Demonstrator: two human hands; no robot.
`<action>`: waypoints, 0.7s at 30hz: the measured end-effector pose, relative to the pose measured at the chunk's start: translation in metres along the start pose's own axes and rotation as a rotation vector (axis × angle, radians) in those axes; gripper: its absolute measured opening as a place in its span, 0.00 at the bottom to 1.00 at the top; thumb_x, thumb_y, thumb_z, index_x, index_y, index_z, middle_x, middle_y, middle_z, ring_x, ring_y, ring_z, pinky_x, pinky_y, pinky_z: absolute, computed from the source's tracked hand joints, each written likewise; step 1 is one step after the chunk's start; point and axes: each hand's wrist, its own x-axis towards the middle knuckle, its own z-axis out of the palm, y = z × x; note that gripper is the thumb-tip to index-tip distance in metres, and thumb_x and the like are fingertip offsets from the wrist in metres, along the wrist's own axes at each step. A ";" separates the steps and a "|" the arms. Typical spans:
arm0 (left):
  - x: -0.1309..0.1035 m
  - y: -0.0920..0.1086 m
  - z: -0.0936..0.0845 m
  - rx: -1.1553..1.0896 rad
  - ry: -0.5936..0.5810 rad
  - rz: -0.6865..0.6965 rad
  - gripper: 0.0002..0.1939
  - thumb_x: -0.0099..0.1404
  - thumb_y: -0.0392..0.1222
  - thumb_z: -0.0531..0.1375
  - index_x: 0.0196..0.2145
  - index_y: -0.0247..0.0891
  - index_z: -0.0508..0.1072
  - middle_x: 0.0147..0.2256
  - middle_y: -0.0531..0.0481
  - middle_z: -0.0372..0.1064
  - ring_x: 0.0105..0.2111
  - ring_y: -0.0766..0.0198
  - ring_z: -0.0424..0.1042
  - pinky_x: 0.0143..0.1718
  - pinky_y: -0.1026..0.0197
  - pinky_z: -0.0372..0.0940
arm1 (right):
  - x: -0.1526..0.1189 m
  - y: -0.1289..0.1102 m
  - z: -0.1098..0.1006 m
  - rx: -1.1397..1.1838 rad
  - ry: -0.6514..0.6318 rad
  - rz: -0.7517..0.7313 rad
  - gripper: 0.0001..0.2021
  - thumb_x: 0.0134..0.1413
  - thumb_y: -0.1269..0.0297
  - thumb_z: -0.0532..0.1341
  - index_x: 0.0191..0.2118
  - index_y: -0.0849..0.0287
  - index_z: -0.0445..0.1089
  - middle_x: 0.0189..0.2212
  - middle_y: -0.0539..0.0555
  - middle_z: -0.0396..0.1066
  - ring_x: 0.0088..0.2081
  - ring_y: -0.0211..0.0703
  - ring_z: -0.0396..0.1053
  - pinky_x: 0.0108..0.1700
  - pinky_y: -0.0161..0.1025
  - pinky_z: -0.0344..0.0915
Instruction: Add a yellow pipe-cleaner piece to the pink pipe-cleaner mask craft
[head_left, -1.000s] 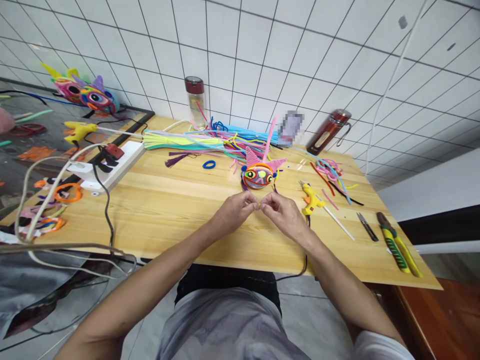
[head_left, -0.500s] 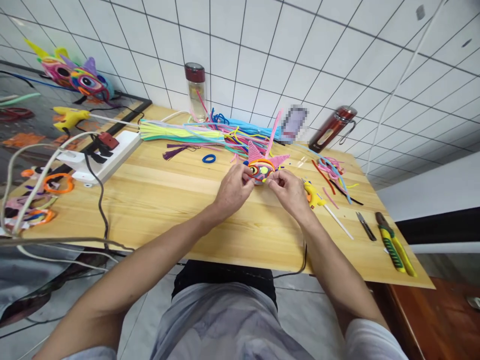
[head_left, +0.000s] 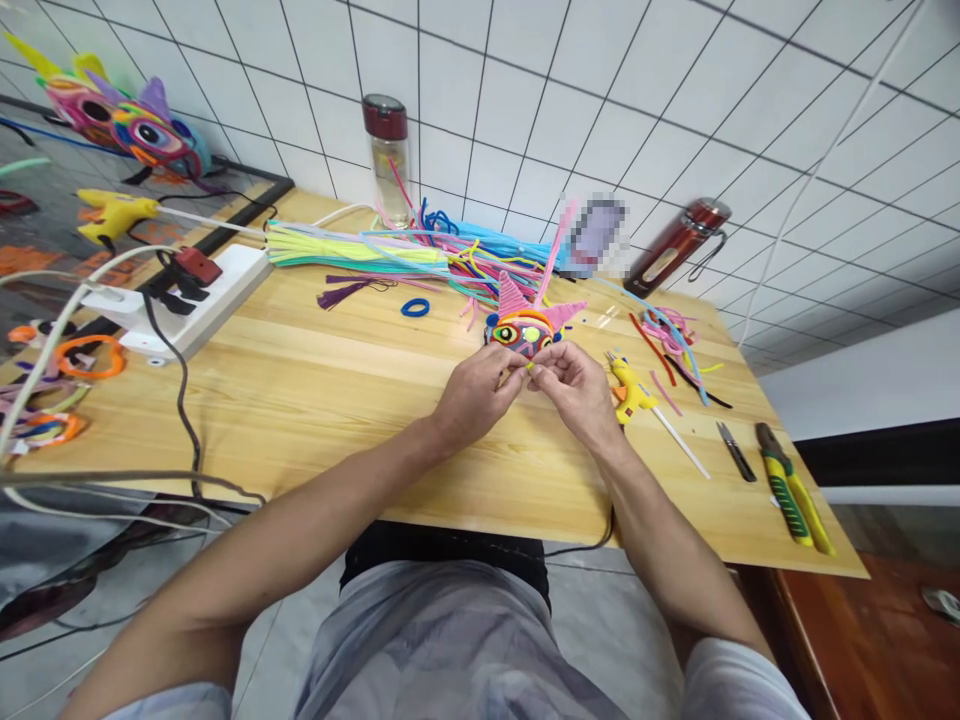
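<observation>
Near the middle of the bench (head_left: 315,390), left hand (head_left: 474,398) and right hand (head_left: 576,393) meet, fingertips closed in a pinch on a short yellow pipe cleaner piece (head_left: 529,367), just before the pipe cleaner mask (head_left: 525,328). Advisable: keep the pinch tight and bend in small turns.

The fingertips hide most of the small yellow piece (head_left: 529,367). A blurred patch (head_left: 595,236) near the table's far edge cannot be identified.
</observation>
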 end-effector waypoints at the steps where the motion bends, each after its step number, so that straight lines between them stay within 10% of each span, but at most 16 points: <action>1: 0.000 0.000 0.000 0.009 -0.005 -0.013 0.05 0.70 0.36 0.62 0.37 0.41 0.78 0.30 0.51 0.69 0.35 0.59 0.70 0.45 0.58 0.64 | 0.000 0.001 0.000 -0.014 0.014 -0.016 0.14 0.53 0.54 0.72 0.38 0.54 0.70 0.29 0.47 0.74 0.28 0.38 0.71 0.34 0.39 0.70; 11: -0.002 -0.004 0.001 -0.005 0.032 0.011 0.06 0.67 0.31 0.62 0.33 0.40 0.77 0.28 0.54 0.69 0.31 0.64 0.68 0.40 0.61 0.64 | -0.005 0.004 0.000 -0.400 0.021 -0.252 0.09 0.60 0.63 0.65 0.46 0.52 0.70 0.31 0.48 0.73 0.31 0.41 0.71 0.39 0.41 0.70; 21: -0.003 -0.002 0.003 -0.239 0.132 -0.269 0.07 0.67 0.40 0.62 0.30 0.39 0.74 0.21 0.60 0.62 0.22 0.69 0.59 0.28 0.63 0.57 | -0.006 0.005 0.000 -0.345 0.112 -0.150 0.04 0.61 0.61 0.64 0.37 0.54 0.73 0.27 0.48 0.71 0.27 0.39 0.64 0.30 0.38 0.61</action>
